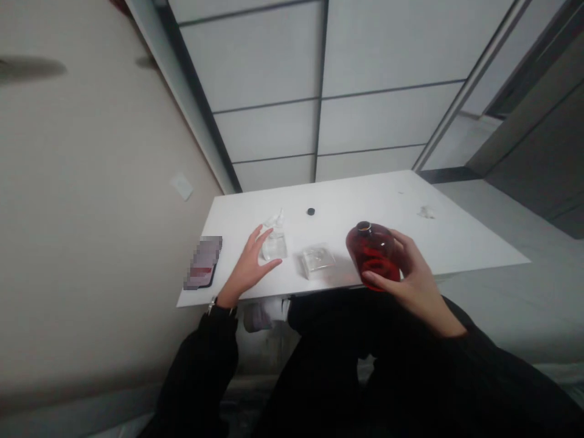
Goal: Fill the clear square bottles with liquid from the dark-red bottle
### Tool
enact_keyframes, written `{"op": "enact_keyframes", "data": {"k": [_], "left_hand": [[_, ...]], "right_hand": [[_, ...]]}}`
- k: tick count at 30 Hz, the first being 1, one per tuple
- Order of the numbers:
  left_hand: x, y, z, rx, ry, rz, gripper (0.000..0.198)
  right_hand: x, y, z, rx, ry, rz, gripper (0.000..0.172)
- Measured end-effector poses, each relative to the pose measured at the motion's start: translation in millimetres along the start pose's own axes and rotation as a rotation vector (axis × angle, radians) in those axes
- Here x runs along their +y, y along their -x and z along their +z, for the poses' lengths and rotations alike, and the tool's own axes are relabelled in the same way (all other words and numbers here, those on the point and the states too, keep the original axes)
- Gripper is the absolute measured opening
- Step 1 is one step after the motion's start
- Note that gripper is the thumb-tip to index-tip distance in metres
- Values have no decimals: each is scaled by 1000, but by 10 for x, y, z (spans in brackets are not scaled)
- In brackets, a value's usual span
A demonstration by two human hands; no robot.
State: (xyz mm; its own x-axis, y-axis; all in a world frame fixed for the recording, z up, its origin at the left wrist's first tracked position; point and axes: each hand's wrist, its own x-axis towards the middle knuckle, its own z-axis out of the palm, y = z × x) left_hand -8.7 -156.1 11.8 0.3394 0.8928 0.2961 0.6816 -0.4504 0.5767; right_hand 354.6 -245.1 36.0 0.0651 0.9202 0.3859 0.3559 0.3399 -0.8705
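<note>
My right hand point(410, 271) is wrapped round a red glass bottle point(371, 255), which tilts a little at the table's near edge. The bottle's round mouth is uncapped and faces up. On the left, my left hand point(252, 261) has its fingers spread beside a clear bottle with a spout-like top point(275, 243); whether the fingertips touch it I cannot tell. Between the two hands lies a clear square glass or plastic piece point(317, 261). A small black cap point(311, 212) rests farther back on the table.
The white table point(365, 194) stands against a wall at the left, with panelled doors behind it. A phone point(203, 261) lies near the left edge. A crumpled whitish scrap point(426, 212) lies at the right. My legs are under the near edge.
</note>
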Motion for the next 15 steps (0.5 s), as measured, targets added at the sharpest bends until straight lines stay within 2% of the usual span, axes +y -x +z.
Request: {"op": "enact_keyframes", "data": {"k": [1,4,10,15], "left_hand": [[-42,-26,8,-30,52,1,74],[-63,-28,26,-11,57,26,67],[92,135,-9,-42,64,93,58],[215,230,70,-64,80,120,56]], "right_hand": [[-14,16,6,6,-15,5,82],[-76,53,1,-3,-34,-3,82],[-118,145,0,6,-118,26,82],[-91,166,9,23,-148,43,83]]}}
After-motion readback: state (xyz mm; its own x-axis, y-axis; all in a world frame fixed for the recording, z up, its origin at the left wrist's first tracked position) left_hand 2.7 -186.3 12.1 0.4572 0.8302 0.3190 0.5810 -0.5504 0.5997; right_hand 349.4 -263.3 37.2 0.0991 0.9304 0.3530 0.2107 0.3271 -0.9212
